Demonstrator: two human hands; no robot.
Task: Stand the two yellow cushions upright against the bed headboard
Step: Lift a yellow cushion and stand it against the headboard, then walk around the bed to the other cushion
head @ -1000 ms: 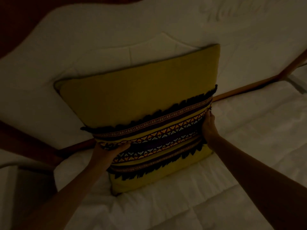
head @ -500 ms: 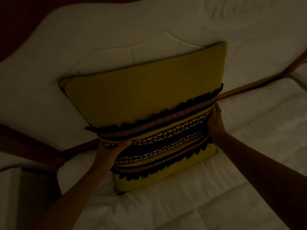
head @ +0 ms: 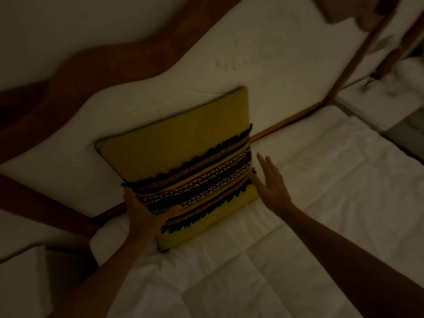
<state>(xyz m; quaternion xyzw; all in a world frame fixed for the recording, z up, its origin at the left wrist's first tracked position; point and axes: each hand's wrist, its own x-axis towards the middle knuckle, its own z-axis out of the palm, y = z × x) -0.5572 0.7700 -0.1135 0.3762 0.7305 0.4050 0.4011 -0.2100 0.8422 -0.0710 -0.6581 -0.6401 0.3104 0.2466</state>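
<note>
A square yellow fabric cushion with a dark fringed, patterned woven band stands upright on the white quilted bed, leaning back against the pale padded headboard with its wavy wooden frame. The left hand grasps the cushion's lower left edge, thumb across the band. The right hand is released, fingers spread, just beside the cushion's right edge.

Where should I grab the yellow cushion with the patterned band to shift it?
Grip the yellow cushion by its two side edges at the patterned band, one hand from each side. It stands upright against the padded white headboard, so only the sides are free.
</note>
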